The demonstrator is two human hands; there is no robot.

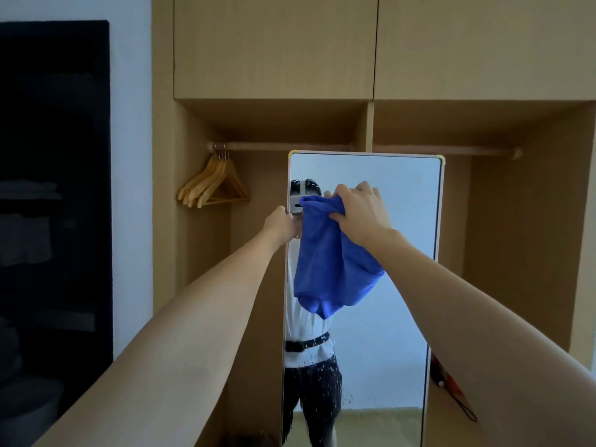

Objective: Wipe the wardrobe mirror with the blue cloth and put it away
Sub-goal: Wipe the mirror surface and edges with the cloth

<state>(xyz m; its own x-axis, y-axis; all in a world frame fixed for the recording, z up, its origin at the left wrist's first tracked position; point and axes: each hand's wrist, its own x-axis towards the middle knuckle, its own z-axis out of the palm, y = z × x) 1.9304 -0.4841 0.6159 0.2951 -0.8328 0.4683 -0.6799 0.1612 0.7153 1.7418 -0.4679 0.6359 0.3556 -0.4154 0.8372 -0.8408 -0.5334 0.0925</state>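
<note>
While standing open, wardrobe [322, 124] holds only a rail with wooden hangers [214, 185] bunched at its left end; lower right corner shows something small and reddish, too dim to name. Mirror [403, 285] upright in front, droplets speckling its lower left part. Blue cloth [329, 262] bunched against upper glass, gripped at its top by right hand [358, 211]. Left hand [280, 224] clasped on the mirror's left edge, steadying. Wiping apparently in hand; next calls for downward strokes toward the droplets.
</note>
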